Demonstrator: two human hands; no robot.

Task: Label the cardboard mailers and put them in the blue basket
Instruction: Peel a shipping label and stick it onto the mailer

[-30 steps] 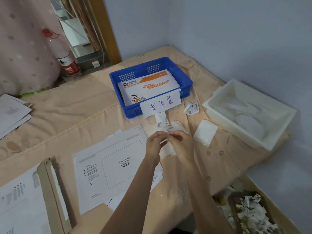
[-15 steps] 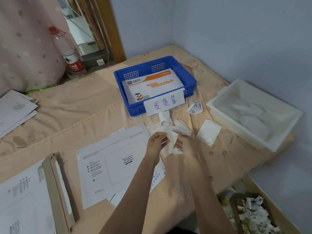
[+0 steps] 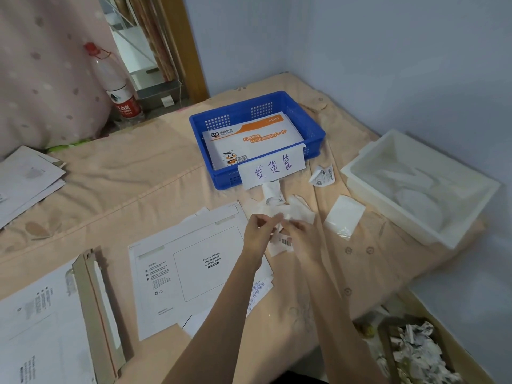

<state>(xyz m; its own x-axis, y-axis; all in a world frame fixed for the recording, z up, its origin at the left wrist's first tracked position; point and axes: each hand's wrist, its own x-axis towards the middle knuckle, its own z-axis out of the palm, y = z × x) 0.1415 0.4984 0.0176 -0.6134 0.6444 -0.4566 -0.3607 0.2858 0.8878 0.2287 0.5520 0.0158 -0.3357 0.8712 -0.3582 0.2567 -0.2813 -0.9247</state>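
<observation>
Now both hands pinch one label beside the waiting mailer.
Just left of the label lies the mailer (image 3: pixel 194 270), flat, long side running left to right, its empty box facing up. The left hand (image 3: pixel 256 234) and right hand (image 3: pixel 303 236) pinch the label (image 3: pixel 282 241), fingers curled. Behind the label sits the blue basket (image 3: pixel 313 128).

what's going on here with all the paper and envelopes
A person is working a barcode label between both hands, the left hand and right hand pinching it, apparently peeling off its backing. A blank mailer lies on the bed just left of the hands, its waybill box still empty. One mailer already sits in the blue basket. Loose paper scraps lie near the white bin on the right.
</observation>
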